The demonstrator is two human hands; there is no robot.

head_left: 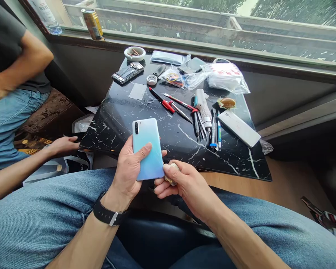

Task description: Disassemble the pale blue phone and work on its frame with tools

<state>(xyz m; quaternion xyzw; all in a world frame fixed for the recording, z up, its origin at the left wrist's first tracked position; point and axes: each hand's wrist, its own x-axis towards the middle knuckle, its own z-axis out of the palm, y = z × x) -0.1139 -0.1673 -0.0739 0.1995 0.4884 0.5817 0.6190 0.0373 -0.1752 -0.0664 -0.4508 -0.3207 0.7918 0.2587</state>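
In the head view, a light blue smartphone (149, 149) lies back side up in my left hand (128, 164). My thumb presses across its back and the fingers wrap round behind it. The phone's camera strip is at its upper left. My right hand (182, 177) is closed on a small beige, crumpled wad (172, 174), pinched between thumb and fingers beside the phone's lower right corner. Whether the wad touches the phone I cannot tell. Both hands are above my lap, at the near edge of the black marbled table (123, 123).
On the table are an opened phone (128, 72), red-handled tools (168, 106), an electric screwdriver (203, 108), several small tools, a white phone (239, 128), plastic bags (226, 78) and an ashtray (134, 54). Another person's hand (64, 145) is at the table's left edge.
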